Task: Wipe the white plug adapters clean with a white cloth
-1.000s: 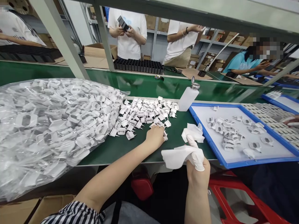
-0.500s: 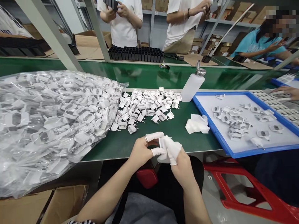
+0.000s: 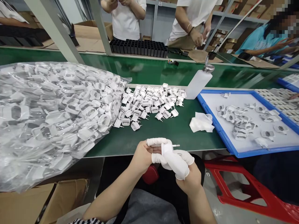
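My left hand [image 3: 145,152], with white finger cots on thumb and forefinger, pinches a small white plug part [image 3: 170,145] whose metal pin points right. My right hand [image 3: 187,169] presses a white wiping cloth [image 3: 174,161] against that part, fingers closed round the cloth. Both hands hover at the near edge of the green table [image 3: 163,133]. A loose pile of white plug parts [image 3: 151,104] lies just beyond them. A blue tray [image 3: 216,127] to the right holds several more parts.
A big clear bag of white parts [image 3: 51,115] fills the left. A second crumpled cloth [image 3: 201,122] and a white dispenser bottle [image 3: 198,83] sit near the tray. Other people stand and sit across the green conveyor [image 3: 149,70]. A red stool [image 3: 245,193] and a cardboard box [image 3: 35,202] are below.
My left hand came back from the pile with one part and met the right hand at the table edge. The cloth now wraps against the part, whose pin shows.
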Demonstrator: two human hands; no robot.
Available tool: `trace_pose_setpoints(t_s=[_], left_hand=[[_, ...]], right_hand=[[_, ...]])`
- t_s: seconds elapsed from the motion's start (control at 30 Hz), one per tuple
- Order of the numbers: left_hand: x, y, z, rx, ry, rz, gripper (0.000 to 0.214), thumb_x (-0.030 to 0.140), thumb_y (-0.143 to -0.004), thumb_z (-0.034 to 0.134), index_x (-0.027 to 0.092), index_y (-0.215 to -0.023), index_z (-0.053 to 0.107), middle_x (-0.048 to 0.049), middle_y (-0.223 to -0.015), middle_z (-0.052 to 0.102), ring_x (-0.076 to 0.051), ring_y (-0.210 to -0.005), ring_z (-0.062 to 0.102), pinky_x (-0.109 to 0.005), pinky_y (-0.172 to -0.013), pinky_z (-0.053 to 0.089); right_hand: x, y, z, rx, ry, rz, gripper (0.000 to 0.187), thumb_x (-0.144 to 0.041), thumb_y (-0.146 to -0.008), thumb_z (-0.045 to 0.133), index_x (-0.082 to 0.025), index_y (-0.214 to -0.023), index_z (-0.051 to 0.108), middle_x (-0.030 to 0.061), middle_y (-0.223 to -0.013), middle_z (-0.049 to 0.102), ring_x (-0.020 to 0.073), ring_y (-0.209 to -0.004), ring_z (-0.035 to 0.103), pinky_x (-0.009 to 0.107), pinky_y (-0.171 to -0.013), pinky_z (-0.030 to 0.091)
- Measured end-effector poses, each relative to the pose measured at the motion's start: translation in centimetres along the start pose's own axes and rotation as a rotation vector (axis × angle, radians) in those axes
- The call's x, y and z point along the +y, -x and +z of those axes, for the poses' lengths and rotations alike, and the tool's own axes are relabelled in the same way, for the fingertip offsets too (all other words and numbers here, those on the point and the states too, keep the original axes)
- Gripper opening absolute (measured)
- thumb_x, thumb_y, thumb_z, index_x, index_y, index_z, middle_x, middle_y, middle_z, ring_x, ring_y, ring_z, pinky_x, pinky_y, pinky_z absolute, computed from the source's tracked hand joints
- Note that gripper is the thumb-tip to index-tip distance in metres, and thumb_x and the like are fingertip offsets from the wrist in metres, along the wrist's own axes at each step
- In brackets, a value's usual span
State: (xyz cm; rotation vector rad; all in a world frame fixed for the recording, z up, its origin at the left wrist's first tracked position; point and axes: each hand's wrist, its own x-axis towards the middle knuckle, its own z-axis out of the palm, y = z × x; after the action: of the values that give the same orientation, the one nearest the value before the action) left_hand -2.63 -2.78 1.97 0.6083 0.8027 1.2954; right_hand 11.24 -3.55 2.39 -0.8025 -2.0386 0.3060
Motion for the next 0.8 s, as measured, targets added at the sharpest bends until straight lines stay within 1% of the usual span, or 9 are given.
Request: trace_pose_setpoints(t_s=[0.07,0.13,0.23,0.33,0.43,0.5,0.57,0.67,0.8], left_hand=[[0.0,0.1,0.2,-0.002,0.036,-0.029,0.041,0.019,-0.03,0.083,0.019,-0.069,0.071,-0.0034,-0.072,0.071,-0.021,-0.066,0.065,-0.028,-0.058,0.054],[0.0,0.1,0.3,-0.013,0.09,-0.06,0.039,0.021,-0.033,0.083,0.019,-0.07,0.07,-0.0032,-0.073,0.071,-0.021,-0.069,0.065,-0.03,-0.063,0.054],[-0.2,0.2,0.4,-0.016,0.137,-0.089,0.035,0.025,-0.043,0.079,0.018,-0.075,0.068,-0.0036,-0.075,0.07,-0.021,-0.071,0.064,-0.032,-0.067,0.053],[-0.7,0.4,0.5,-0.039,0.132,-0.052,0.035,0.029,-0.048,0.078,0.018,-0.08,0.068,-0.0043,-0.079,0.07,-0.022,-0.073,0.065,-0.034,-0.068,0.052],[-1.0,0.7,0.6,-0.1,0.073,0.073,0.037,0.03,-0.048,0.079,0.021,-0.083,0.068,-0.0038,-0.084,0.07,-0.024,-0.079,0.065,-0.035,-0.071,0.053],[-0.9,1.0,0.6,-0.129,-0.061,0.169,0.036,0.029,-0.051,0.078,0.023,-0.085,0.069,-0.0039,-0.087,0.07,-0.025,-0.082,0.065,-0.034,-0.073,0.053],[-0.6,1.2,0.5,-0.132,-0.255,0.265,0.032,0.028,-0.055,0.076,0.023,-0.087,0.069,-0.0048,-0.092,0.069,-0.024,-0.086,0.064,-0.032,-0.075,0.052],[0.3,1.4,0.2,-0.153,-0.552,0.409,0.03,0.03,-0.062,0.071,0.024,-0.091,0.068,-0.0057,-0.095,0.069,-0.024,-0.092,0.062,-0.031,-0.081,0.05],[0.9,1.7,-0.1,-0.252,-0.782,0.522,0.033,0.03,-0.068,0.067,0.026,-0.1,0.065,-0.0062,-0.095,0.068,-0.023,-0.096,0.061,-0.031,-0.086,0.047]], right_hand=[[0.3,0.7,0.1,-0.008,-0.13,0.142,0.035,-0.013,-0.075,0.048,-0.027,-0.104,0.059,0.0043,-0.085,0.068,0.0195,-0.072,0.065,0.028,-0.058,0.054],[0.7,1.5,0.3,-0.014,-0.287,0.336,0.023,-0.02,-0.074,0.054,-0.025,-0.093,0.065,0.0037,-0.081,0.069,0.0206,-0.069,0.065,0.029,-0.056,0.055],[1.0,2.0,0.6,0.057,-0.426,0.523,0.024,-0.027,-0.071,0.06,-0.025,-0.094,0.066,0.0034,-0.088,0.07,0.0224,-0.075,0.066,0.033,-0.063,0.056],[0.7,1.9,0.7,0.121,-0.391,0.521,0.027,-0.025,-0.07,0.061,-0.027,-0.096,0.065,0.004,-0.092,0.069,0.0248,-0.081,0.065,0.037,-0.068,0.056],[0.1,1.8,1.0,0.139,-0.228,0.436,0.023,-0.024,-0.073,0.057,-0.027,-0.094,0.066,0.0054,-0.089,0.069,0.0268,-0.084,0.065,0.042,-0.073,0.054],[-0.4,2.1,1.3,0.151,-0.128,0.379,0.024,-0.023,-0.077,0.052,-0.027,-0.097,0.064,0.0057,-0.091,0.068,0.0273,-0.09,0.063,0.044,-0.079,0.051],[-0.8,2.6,1.7,0.155,-0.108,0.369,0.028,-0.021,-0.079,0.048,-0.027,-0.104,0.061,0.0061,-0.095,0.067,0.0269,-0.095,0.061,0.044,-0.081,0.05],[-1.1,3.2,2.3,0.142,-0.206,0.465,0.029,-0.02,-0.079,0.049,-0.025,-0.105,0.06,0.0071,-0.1,0.065,0.0254,-0.096,0.06,0.04,-0.079,0.051],[-1.0,3.3,2.8,0.198,-0.557,0.654,0.022,-0.029,-0.078,0.054,-0.022,-0.097,0.062,0.0064,-0.092,0.066,0.0234,-0.089,0.062,0.036,-0.077,0.051]])
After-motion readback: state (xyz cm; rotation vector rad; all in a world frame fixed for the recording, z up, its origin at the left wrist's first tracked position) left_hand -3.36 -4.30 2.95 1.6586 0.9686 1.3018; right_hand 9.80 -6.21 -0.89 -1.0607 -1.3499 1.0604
